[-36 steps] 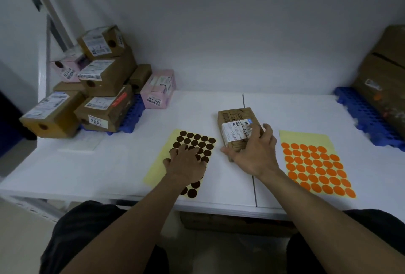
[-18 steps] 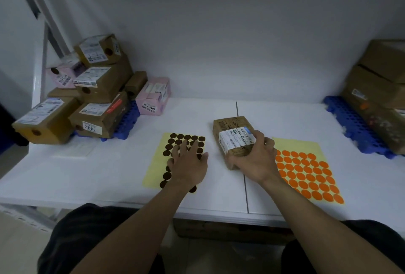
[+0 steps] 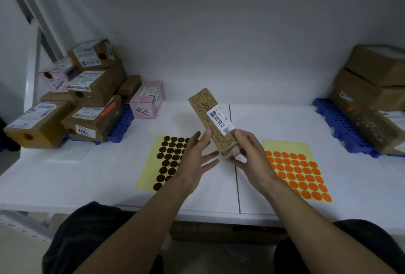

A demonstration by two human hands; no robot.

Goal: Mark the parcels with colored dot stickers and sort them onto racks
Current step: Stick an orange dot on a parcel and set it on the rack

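A slim brown cardboard parcel (image 3: 205, 111) with a white shipping label is raised above the table, tilted up and away. My right hand (image 3: 249, 155) grips its near lower end. Beside it my left hand (image 3: 195, 159) hovers with fingers spread and holds nothing, its fingertips close to the parcel's left side. Under my left hand lies a yellow sheet of dark brown dot stickers (image 3: 168, 159). A yellow sheet of orange dot stickers (image 3: 298, 172) lies to the right of my right hand.
A stack of brown and pink parcels (image 3: 87, 102) sits on a blue pallet (image 3: 120, 124) at the back left. Large brown boxes (image 3: 372, 98) stand on another blue pallet (image 3: 341, 129) at the right. A white table (image 3: 87, 181) spans the front, with a seam down its middle.
My right hand lifted the parcel off the table and tipped it upright. My left hand came off the brown sticker sheet and rose toward the parcel.
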